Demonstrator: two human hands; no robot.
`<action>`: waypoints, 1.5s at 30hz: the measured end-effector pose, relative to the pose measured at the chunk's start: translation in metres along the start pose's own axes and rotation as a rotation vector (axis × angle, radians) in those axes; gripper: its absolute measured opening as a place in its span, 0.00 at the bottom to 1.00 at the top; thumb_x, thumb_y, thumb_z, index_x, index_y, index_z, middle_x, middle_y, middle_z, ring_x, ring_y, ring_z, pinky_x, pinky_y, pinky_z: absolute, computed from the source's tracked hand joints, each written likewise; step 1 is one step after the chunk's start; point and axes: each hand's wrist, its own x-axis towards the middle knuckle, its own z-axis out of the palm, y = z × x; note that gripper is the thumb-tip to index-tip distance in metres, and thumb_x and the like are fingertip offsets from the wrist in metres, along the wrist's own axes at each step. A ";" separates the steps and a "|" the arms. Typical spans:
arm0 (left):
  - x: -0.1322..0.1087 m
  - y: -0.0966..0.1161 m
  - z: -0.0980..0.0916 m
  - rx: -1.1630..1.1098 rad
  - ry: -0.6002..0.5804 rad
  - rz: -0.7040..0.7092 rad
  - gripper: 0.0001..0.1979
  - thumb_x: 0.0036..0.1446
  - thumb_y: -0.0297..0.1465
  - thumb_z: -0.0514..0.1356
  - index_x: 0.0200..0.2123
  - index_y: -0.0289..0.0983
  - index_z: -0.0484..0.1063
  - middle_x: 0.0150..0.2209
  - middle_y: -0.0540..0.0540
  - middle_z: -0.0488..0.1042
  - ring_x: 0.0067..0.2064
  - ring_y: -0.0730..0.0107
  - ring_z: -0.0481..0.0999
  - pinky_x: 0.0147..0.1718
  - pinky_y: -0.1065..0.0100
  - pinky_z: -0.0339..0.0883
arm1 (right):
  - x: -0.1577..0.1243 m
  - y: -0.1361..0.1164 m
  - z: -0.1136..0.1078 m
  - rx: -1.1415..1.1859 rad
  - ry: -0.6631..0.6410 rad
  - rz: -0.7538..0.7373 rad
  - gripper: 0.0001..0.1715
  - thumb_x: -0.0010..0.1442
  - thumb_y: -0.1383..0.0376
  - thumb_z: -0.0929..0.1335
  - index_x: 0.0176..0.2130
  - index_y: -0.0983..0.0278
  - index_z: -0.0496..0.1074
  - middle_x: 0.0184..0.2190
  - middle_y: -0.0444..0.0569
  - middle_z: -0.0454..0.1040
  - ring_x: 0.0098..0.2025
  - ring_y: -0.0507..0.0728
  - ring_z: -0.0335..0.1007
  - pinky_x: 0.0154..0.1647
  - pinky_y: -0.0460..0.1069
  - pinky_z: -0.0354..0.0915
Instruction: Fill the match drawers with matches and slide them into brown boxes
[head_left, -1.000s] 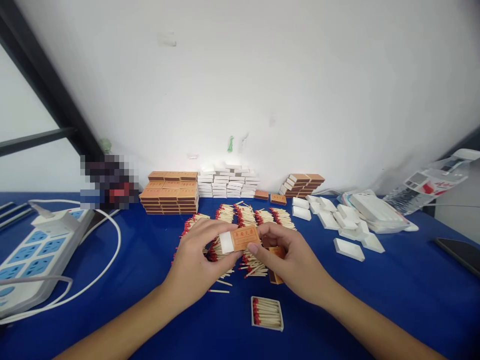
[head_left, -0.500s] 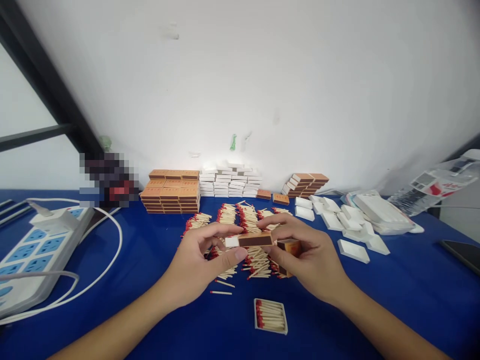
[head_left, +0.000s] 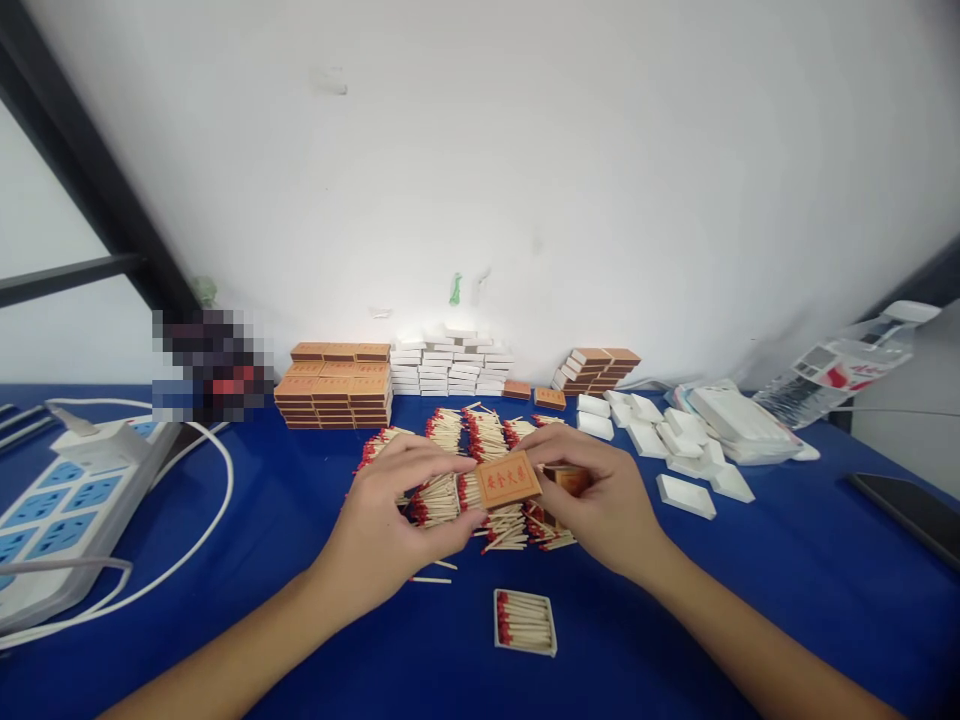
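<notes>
Above the loose matches, an orange matchbox is held between my two hands, its printed top face showing. A tray end with red-tipped matches sticks out of its left side. My left hand pinches the box's left end between thumb and fingers. At the other end, my right hand grips the orange sleeve. Another orange sleeve shows behind the right thumb, partly hidden by the fingers; whether it is held cannot be told. Nearer me, a white tray full of matches lies on the blue table.
Along the wall stand stacked orange matchboxes, stacked white trays and a smaller matchbox stack. Loose white trays lie right, near a plastic bottle and a phone. A power strip with cables lies left.
The matchbox has turned from its dark striking side to its printed top, and the matches in its tray end now show. The whole view has shifted slightly.
</notes>
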 end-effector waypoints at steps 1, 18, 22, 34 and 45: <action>0.000 0.000 0.001 0.032 0.027 0.013 0.18 0.54 0.29 0.73 0.50 0.43 0.81 0.45 0.47 0.82 0.48 0.62 0.79 0.49 0.59 0.74 | 0.001 0.001 -0.002 0.017 -0.021 0.047 0.09 0.63 0.68 0.71 0.35 0.57 0.83 0.37 0.48 0.83 0.41 0.59 0.78 0.43 0.53 0.72; -0.014 0.001 0.019 0.123 -0.151 0.107 0.23 0.58 0.30 0.72 0.56 0.42 0.78 0.48 0.43 0.80 0.51 0.58 0.78 0.50 0.57 0.76 | 0.020 0.014 -0.061 0.054 0.196 0.407 0.23 0.57 0.47 0.77 0.27 0.61 0.73 0.20 0.41 0.66 0.19 0.49 0.55 0.18 0.47 0.50; -0.022 0.003 0.032 0.126 -0.325 0.115 0.22 0.59 0.30 0.72 0.56 0.42 0.77 0.45 0.43 0.82 0.54 0.53 0.77 0.54 0.50 0.73 | 0.023 0.022 -0.068 -0.014 0.273 0.343 0.22 0.58 0.48 0.76 0.27 0.62 0.73 0.21 0.43 0.67 0.21 0.50 0.57 0.19 0.47 0.52; -0.012 0.012 0.022 0.177 -0.044 0.248 0.12 0.65 0.29 0.67 0.52 0.43 0.77 0.49 0.44 0.82 0.51 0.59 0.78 0.53 0.54 0.71 | 0.013 0.006 -0.032 0.071 0.085 0.451 0.26 0.58 0.44 0.76 0.27 0.61 0.72 0.20 0.41 0.68 0.18 0.49 0.56 0.18 0.48 0.53; -0.003 0.005 0.019 0.323 0.053 0.261 0.15 0.62 0.32 0.70 0.52 0.39 0.76 0.43 0.44 0.83 0.43 0.59 0.81 0.46 0.56 0.75 | 0.001 -0.006 0.008 0.163 -0.057 0.547 0.27 0.64 0.42 0.70 0.31 0.61 0.76 0.27 0.45 0.73 0.30 0.54 0.68 0.29 0.48 0.63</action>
